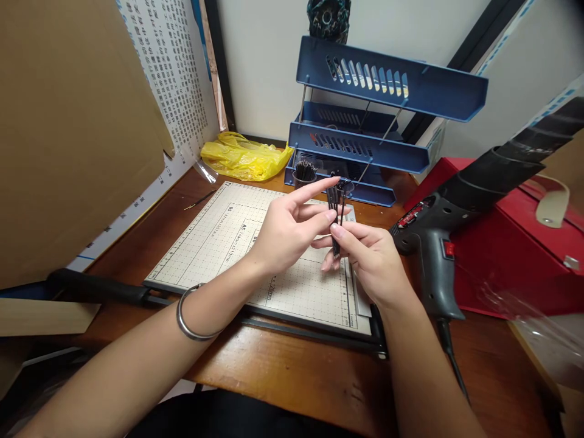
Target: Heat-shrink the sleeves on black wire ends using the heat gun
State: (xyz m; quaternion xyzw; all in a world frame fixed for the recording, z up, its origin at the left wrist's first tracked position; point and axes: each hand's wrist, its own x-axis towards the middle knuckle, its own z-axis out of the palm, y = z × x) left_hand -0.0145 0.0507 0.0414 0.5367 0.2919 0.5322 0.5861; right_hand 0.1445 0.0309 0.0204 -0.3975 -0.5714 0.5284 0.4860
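Both my hands meet above a gridded paper cutter board [214, 243]. My right hand [371, 258] pinches the lower end of a small bundle of thin black sticks [335, 204], held upright. My left hand [285, 228], a metal bangle on its wrist, touches the same bundle with thumb and fingertips, index finger stretched out above it. A small dark cup [304, 173] full of similar black sticks stands just behind the board.
A dark heat gun [433, 243] lies to the right, against a red box [515, 255]. Blue stacked paper trays [387, 85] stand at the back, a yellow plastic bag [246, 157] to their left. Cardboard [68, 121] leans on the left.
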